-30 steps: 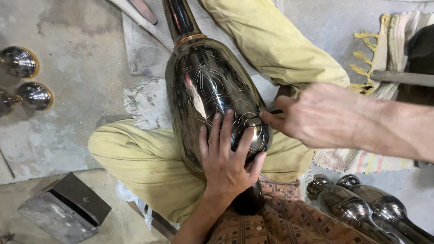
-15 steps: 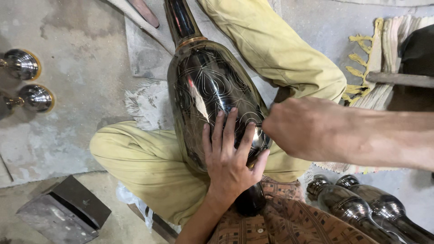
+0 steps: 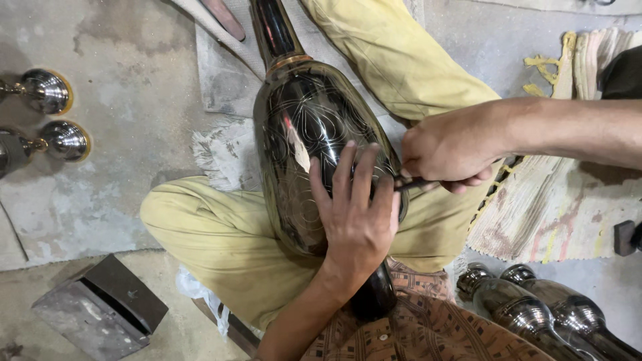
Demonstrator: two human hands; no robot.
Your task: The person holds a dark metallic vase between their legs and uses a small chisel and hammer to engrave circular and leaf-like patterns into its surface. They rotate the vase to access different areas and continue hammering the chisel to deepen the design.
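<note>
Head view, looking down on crossed legs in yellow trousers [image 3: 221, 234] with a large dark engraved metal vase [image 3: 314, 147] laid across the lap. Left hand [image 3: 354, 214] pressed flat, fingers spread over the lower belly of the vase, not clenched around anything, apparently bracing the rounded body against the thigh so it cannot roll. Right hand [image 3: 455, 147] clenched around a thin dark engraving tool [image 3: 414, 183], tip meeting the vase wall just beside the left fingertips, probably so that the bracing hand steadies the very spot being cut. Vase lying on its side, long axis running from under the left wrist up and away, narrow neck [image 3: 273, 30] pointing away from the body and slightly leftward, far end out of frame, the other end hidden below the left forearm. Fine curved lines scratched over the belly, visible beyond the left fingers. Striped fringed mat [image 3: 535, 220] under and beyond the right hand. Well left of the left hand, two polished round metal pieces [image 3: 47, 90] on the concrete floor; nearer the body on that side, a dark metal block [image 3: 100, 311]. Below the right forearm, more shiny metal vessels [image 3: 535, 314] side by side.
</note>
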